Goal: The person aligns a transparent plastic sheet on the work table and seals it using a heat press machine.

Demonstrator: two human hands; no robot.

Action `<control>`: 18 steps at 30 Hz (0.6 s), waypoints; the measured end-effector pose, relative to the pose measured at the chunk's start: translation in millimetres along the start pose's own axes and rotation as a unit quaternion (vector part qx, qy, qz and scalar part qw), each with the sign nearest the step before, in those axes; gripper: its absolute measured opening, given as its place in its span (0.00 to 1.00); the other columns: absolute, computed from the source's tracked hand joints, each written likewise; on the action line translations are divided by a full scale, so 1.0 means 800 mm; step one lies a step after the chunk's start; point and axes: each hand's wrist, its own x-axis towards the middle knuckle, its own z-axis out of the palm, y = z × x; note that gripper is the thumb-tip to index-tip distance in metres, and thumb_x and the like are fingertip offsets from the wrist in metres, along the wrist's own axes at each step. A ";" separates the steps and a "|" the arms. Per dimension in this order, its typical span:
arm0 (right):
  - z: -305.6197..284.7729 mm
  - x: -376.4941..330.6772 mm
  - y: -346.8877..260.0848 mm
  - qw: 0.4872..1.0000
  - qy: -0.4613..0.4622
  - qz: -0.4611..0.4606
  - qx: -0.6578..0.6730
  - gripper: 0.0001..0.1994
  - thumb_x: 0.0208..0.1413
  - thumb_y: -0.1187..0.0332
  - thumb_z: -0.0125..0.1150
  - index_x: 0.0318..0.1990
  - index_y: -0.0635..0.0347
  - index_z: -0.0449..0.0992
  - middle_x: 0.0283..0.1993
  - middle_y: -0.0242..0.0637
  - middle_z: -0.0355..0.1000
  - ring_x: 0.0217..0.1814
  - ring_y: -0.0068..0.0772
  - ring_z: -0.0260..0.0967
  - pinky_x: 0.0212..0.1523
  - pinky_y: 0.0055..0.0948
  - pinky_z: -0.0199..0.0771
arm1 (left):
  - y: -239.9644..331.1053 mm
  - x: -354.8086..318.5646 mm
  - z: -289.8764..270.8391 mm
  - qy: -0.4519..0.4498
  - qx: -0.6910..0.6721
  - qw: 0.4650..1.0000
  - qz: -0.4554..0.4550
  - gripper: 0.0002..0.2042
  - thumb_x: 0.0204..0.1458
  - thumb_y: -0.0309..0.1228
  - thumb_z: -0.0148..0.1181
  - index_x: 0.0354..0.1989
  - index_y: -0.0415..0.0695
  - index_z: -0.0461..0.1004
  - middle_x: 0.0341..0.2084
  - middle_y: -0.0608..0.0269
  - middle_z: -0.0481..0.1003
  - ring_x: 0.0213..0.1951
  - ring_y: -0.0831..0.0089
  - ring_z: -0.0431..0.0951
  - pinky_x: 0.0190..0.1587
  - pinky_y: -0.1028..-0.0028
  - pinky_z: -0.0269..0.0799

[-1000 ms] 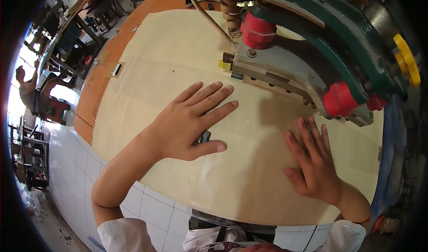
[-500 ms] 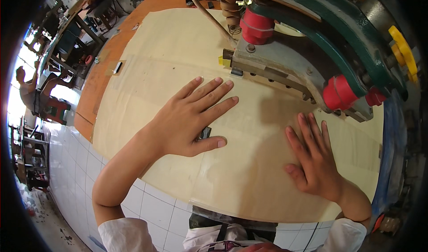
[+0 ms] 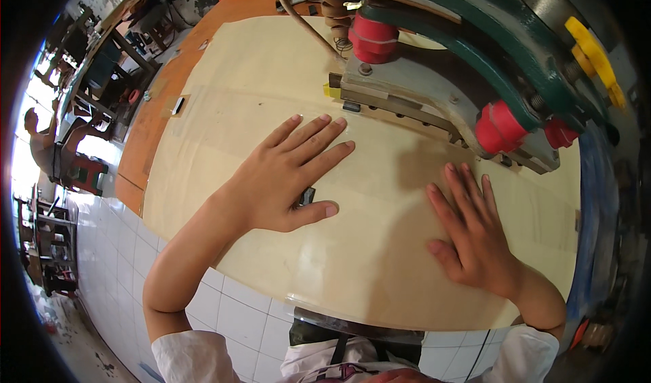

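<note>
Both palms are turned down over the pale yellow sheet that covers most of the orange-brown worktop, its near edge running just in front of the person's waist. The left hand lies left of the middle, its fingers straight and fanned, the thumb stretched well out to the side; they grip nothing. A small dark block shows in the gap between that thumb and the forefinger, partly covered by the hand. The right hand is farther right, its fingers long and a little apart, the thumb angled to the left, likewise with nothing held.

The step in hand looks like steadying or flattening the sheet with open hands. Seen from above, it is hard to be sure how firmly either palm bears on the surface, or whether all of it touches.

At the far right, a green machine arm with red knobs carries a metal bar over the sheet; the right fingertips point at its near side, close by.

From here, shifting the sheet would call for even pressure from both palms, while lifting it would need the fingers to curl under an edge, with the right hand kept clear of the bar.
</note>
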 end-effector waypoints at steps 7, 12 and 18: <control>0.003 -0.001 0.009 1.000 0.026 0.004 0.011 0.36 0.64 0.49 0.60 0.74 0.61 0.63 0.81 0.63 0.47 0.82 0.74 0.43 0.76 0.73 0.42 | 0.005 0.010 -0.007 -0.026 -0.029 0.999 0.005 0.41 0.61 0.60 0.52 0.75 0.41 0.61 0.77 0.43 0.55 0.78 0.45 0.53 0.78 0.47 0.43; 0.014 -0.009 0.012 0.993 0.121 0.011 -0.004 0.34 0.65 0.48 0.58 0.70 0.62 0.67 0.74 0.65 0.56 0.76 0.75 0.55 0.71 0.73 0.55 | 0.011 0.016 -0.009 -0.032 -0.036 0.998 -0.035 0.43 0.60 0.62 0.48 0.74 0.38 0.63 0.77 0.42 0.55 0.78 0.42 0.52 0.78 0.46 0.42; 0.017 -0.021 0.008 0.987 0.153 0.034 -0.030 0.31 0.63 0.50 0.60 0.68 0.61 0.71 0.72 0.64 0.61 0.71 0.76 0.60 0.69 0.72 0.60 | 0.016 0.021 -0.007 -0.039 -0.037 0.998 -0.044 0.44 0.59 0.62 0.46 0.73 0.37 0.64 0.76 0.41 0.56 0.77 0.42 0.52 0.78 0.46 0.41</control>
